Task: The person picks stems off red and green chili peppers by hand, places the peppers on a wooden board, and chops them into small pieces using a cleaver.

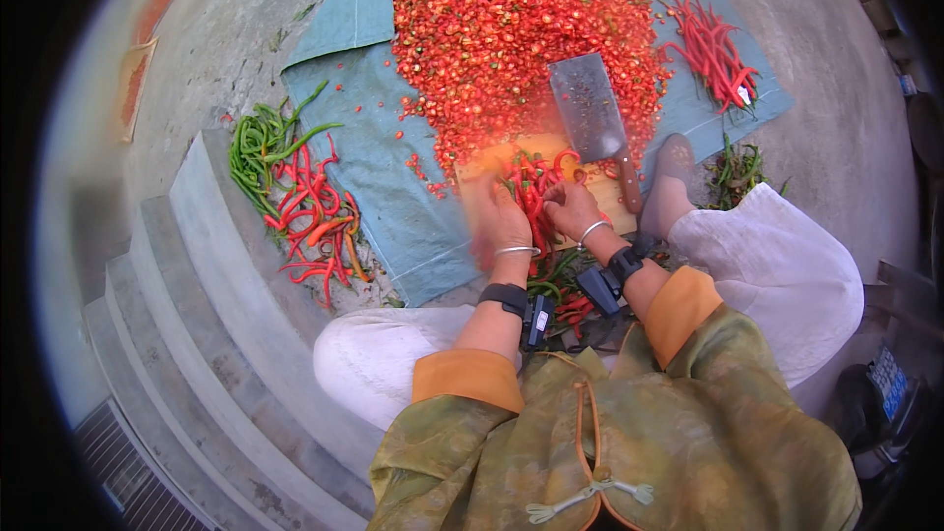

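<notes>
Both my hands are at a bunch of red chili peppers on a wooden cutting board. My left hand lies along the left side of the bunch, touching it; how its fingers close is partly hidden by blur. From the right, my right hand has bent fingertips at the peppers, and whether it pinches one is unclear. A cleaver with a wooden handle rests beyond my right hand, its blade over a large heap of chopped red chilies and its handle across the board's right side.
A blue tarp lies under the heap. Whole red peppers and green peppers lie at left, beside concrete steps. More red peppers are at right, near my shoe and a pile of green stems.
</notes>
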The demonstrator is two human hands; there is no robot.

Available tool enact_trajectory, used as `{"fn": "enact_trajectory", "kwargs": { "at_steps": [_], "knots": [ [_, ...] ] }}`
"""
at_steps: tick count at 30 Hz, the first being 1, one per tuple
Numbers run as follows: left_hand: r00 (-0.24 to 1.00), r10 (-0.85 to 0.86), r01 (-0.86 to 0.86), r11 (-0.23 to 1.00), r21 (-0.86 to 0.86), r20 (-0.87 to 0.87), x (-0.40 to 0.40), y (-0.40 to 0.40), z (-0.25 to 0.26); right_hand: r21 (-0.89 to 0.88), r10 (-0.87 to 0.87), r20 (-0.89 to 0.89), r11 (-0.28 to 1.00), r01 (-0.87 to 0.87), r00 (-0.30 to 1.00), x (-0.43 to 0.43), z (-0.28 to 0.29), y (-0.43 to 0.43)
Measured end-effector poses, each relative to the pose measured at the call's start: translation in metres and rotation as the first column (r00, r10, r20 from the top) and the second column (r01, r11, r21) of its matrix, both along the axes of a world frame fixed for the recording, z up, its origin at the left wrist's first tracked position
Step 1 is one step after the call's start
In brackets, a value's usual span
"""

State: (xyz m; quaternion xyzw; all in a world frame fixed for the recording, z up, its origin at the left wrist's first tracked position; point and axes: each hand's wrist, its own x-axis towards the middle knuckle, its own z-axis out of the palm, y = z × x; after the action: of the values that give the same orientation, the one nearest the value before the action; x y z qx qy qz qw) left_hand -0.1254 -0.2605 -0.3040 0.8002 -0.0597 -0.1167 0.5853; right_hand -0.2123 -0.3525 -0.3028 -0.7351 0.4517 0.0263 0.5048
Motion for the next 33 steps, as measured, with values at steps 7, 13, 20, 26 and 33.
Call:
{"fn": "enact_trajectory", "kwargs": {
  "at_steps": [7, 13, 20, 26, 33],
  "knots": [
    [0.993, 0.106, -0.102, 0.993, -0.064, 0.055, 0.006, 0.007, -0.01, 0.011, -0.008, -0.034, 1.0, 0.009, 0.999, 0.0, 0.001, 0.003],
    [0.978, 0.206, -0.2, 0.959, -0.203, 0.011, 0.015, 0.005, -0.002, -0.001, 0.031, -0.063, 1.0, -0.032, 0.998, 0.001, 0.005, 0.003],
    [0.994, 0.11, -0.112, 0.934, 0.34, 0.026, 0.021, 0.016, -0.019, 0.037, 0.097, 0.027, 0.994, -0.098, 0.995, -0.005, 0.007, 0.007],
    [0.968, 0.093, 0.007, 0.918, 0.397, -0.231, 0.016, 0.006, -0.007, -0.064, 0.143, -0.037, 0.987, -0.145, 0.989, -0.003, 0.015, 0.01],
    [0.964, 0.108, -0.002, 0.918, 0.397, -0.245, 0.013, -0.002, -0.005, -0.122, 0.053, -0.006, 0.991, -0.053, 0.999, 0.011, 0.012, 0.023]
  ]
}}
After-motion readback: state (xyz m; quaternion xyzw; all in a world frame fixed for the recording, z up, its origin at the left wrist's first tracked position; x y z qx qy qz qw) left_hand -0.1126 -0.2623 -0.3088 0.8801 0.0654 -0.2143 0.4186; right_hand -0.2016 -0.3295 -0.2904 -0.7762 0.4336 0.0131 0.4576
